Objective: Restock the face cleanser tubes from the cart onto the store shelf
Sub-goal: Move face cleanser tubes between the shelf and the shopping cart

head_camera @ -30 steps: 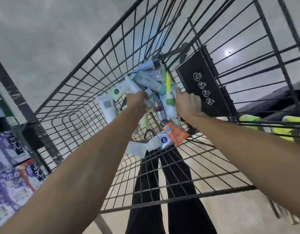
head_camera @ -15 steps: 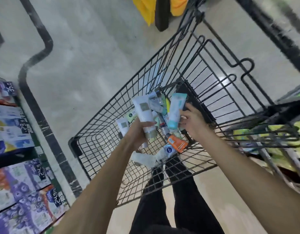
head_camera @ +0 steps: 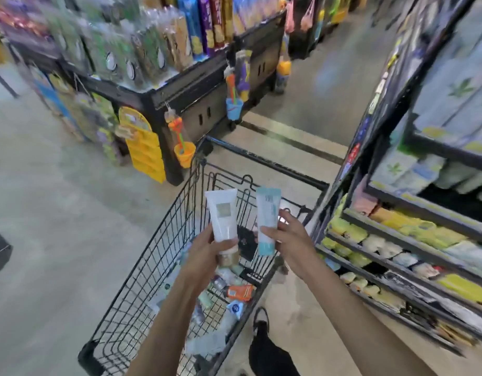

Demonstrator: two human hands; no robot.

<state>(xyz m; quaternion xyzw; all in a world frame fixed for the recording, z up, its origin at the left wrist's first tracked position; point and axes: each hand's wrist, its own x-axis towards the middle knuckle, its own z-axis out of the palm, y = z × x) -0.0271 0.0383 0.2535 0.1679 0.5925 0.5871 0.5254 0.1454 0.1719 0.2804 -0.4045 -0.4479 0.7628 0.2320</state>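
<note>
My left hand (head_camera: 207, 252) grips a white cleanser tube (head_camera: 223, 217) with a gold cap, held upright above the cart. Beside it my right hand (head_camera: 290, 238) pinches a light blue tube (head_camera: 267, 213) near its teal cap, also upright. Both tubes hover over the black wire cart (head_camera: 164, 256). Several more tubes (head_camera: 235, 290) lie in the cart's near end, among them an orange one and a blue-labelled one. The store shelf (head_camera: 413, 240) stands to the right of the cart, its rows full of blurred packs.
A black display stand (head_camera: 180, 85) with snacks and hanging toys rises beyond the cart's far end. A yellow rack (head_camera: 142, 142) hangs on its left side. Grey floor (head_camera: 44, 213) spreads to the left. My shoe (head_camera: 260, 318) is on the floor right of the cart.
Both hands have lifted out of the cart, each with a tube. The view has swung up from the cart's inside to the aisle and shelves.
</note>
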